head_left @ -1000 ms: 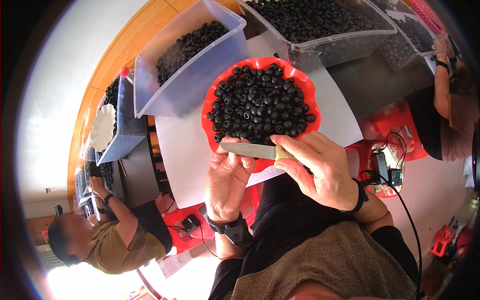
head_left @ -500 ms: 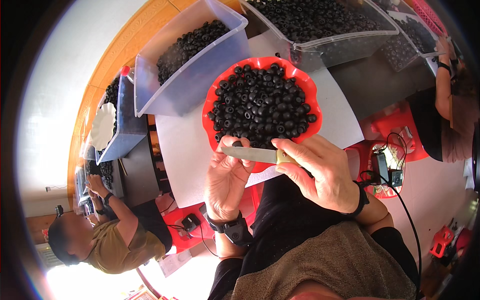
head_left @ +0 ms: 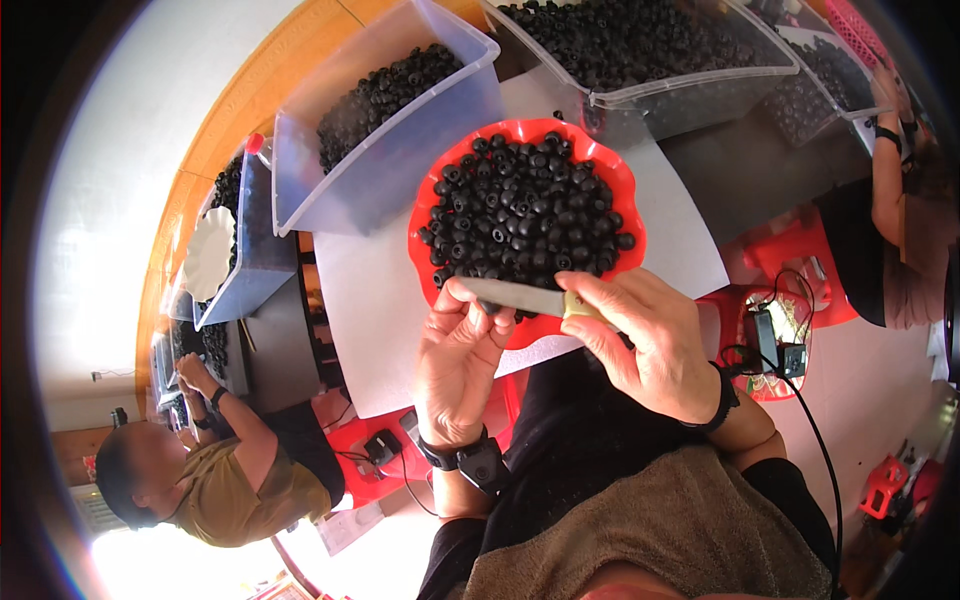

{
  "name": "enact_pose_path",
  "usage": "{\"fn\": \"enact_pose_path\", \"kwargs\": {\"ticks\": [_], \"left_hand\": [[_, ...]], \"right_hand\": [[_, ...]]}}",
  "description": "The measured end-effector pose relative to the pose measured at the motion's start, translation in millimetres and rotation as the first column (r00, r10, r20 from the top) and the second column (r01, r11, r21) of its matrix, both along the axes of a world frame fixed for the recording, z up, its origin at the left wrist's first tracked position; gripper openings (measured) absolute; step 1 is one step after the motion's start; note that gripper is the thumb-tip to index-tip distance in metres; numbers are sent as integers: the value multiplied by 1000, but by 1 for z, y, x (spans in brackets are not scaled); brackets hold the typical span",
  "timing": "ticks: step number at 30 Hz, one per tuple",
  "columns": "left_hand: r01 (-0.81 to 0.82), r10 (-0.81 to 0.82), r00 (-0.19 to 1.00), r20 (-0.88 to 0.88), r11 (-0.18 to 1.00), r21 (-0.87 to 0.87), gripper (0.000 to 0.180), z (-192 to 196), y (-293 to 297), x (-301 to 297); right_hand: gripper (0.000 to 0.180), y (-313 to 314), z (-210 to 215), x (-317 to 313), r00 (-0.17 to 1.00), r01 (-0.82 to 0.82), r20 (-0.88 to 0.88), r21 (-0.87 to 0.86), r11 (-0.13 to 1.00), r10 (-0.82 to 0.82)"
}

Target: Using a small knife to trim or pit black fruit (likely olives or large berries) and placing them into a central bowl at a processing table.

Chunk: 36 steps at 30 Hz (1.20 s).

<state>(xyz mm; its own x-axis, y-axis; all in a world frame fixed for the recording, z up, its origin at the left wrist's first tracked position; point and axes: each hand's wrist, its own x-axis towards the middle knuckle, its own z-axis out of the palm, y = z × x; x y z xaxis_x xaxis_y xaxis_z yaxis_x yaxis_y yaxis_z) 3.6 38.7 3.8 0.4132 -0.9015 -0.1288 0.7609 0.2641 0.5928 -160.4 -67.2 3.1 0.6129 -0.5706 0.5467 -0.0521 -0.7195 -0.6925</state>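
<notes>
My right hand [head_left: 655,350] is closed round the pale yellow handle of a small knife [head_left: 518,296]. Its blade points left, toward the fingertips of my left hand [head_left: 452,370]. Those fingers pinch a small black rounded piece [head_left: 489,307], partly hidden under the blade. Blade and piece appear to touch. Just beyond both hands stands a red scalloped bowl [head_left: 420,262], heaped with black bead-like pieces [head_left: 520,205], several showing a hole. The bowl rests on a white sheet [head_left: 365,330] on the table.
Clear plastic bins [head_left: 385,130] of black pieces stand beyond the bowl, with another bin [head_left: 690,95] at the far right. A person [head_left: 235,460] works at the left, another [head_left: 895,200] at the right. Red stools [head_left: 790,260] and a black cable [head_left: 815,430] are beside me.
The knife blade has tilted, its tip rising against my left fingers. The black piece, which showed above the blade, now shows below it. My left fingers have curled in.
</notes>
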Motion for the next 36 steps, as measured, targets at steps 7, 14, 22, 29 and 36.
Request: {"fn": "enact_pose_path", "kwargs": {"ticks": [7, 14, 22, 29, 36], "left_hand": [[61, -69, 980, 189, 997, 46, 12, 9, -4, 13], [-207, 296, 642, 707, 955, -213, 65, 100, -52, 68], [500, 90, 698, 711, 649, -573, 30, 117, 28, 11], [372, -65, 924, 378, 389, -843, 29, 137, 16, -14], [299, 31, 949, 313, 225, -927, 29, 128, 13, -22]], "right_hand": [[28, -12, -7, -12, 994, 105, -29, 84, 991, -103], [26, -12, -6, -24, 989, 142, 17, 201, 969, -148], [23, -20, -11, -26, 985, 163, 26, 225, 961, -173], [23, -52, -41, -46, 947, 288, 48, 310, 906, -317], [22, -78, -62, -51, 941, 302, 38, 361, 882, -337]]}}
